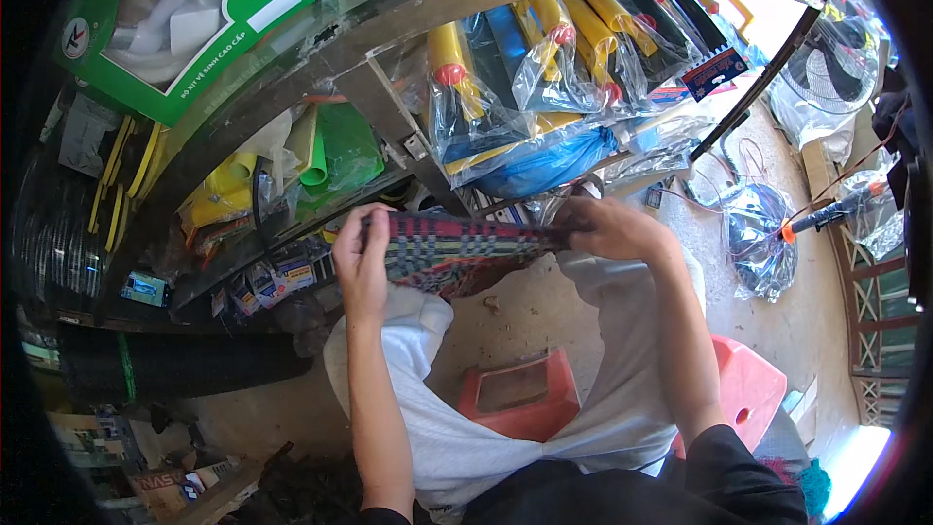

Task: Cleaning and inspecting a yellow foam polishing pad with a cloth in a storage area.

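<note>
A woven, multicoloured striped cloth (466, 240) in dark red, green and grey spans the gap between my hands, above my knees. My left hand (364, 248) grips its left end, thumb along the near side. At its other end my right hand (605, 227) pinches the dark, bunched fabric. The cloth's lower part hangs in folds between my legs. Light grey trousers (619, 350) cover my spread knees, and the red plastic stool (521, 394) I sit on shows between them.
Ahead stands a metal-framed shelf (379, 95) holding yellow-handled tools in plastic (547, 51). A green box (182, 22) lies on top at left, with a black roll (182, 364) below. A bagged fan (824, 73) and a plastic-wrapped round item (762, 240) are at right.
</note>
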`<act>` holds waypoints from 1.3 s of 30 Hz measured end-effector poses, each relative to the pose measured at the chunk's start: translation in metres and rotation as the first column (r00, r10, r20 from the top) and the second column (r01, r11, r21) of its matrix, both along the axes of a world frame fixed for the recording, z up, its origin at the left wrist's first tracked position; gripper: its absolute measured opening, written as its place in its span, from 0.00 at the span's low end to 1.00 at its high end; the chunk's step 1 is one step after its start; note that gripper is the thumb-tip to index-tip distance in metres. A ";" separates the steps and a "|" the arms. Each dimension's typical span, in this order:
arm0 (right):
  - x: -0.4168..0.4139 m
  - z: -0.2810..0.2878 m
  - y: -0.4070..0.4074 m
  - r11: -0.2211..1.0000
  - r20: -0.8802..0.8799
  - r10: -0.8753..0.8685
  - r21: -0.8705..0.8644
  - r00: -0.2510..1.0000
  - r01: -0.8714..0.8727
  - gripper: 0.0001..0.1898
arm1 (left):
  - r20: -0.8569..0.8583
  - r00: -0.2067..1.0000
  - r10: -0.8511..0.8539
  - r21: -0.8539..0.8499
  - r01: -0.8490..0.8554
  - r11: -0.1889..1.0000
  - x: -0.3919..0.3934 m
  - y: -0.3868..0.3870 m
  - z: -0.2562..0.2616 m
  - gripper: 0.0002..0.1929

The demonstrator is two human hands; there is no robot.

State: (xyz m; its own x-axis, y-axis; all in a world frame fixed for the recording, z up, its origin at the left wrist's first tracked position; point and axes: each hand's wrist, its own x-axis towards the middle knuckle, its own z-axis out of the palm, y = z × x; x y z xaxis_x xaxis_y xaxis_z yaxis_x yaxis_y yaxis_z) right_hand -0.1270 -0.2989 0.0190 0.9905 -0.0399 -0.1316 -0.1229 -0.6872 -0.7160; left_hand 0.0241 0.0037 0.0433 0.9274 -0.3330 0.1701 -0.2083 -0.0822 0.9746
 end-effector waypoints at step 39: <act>0.051 0.028 0.088 0.951 0.512 -0.123 0.307 0.850 -0.048 0.11 | -0.313 0.880 -0.357 -0.211 0.302 0.930 -0.030 -0.026 -0.002 0.17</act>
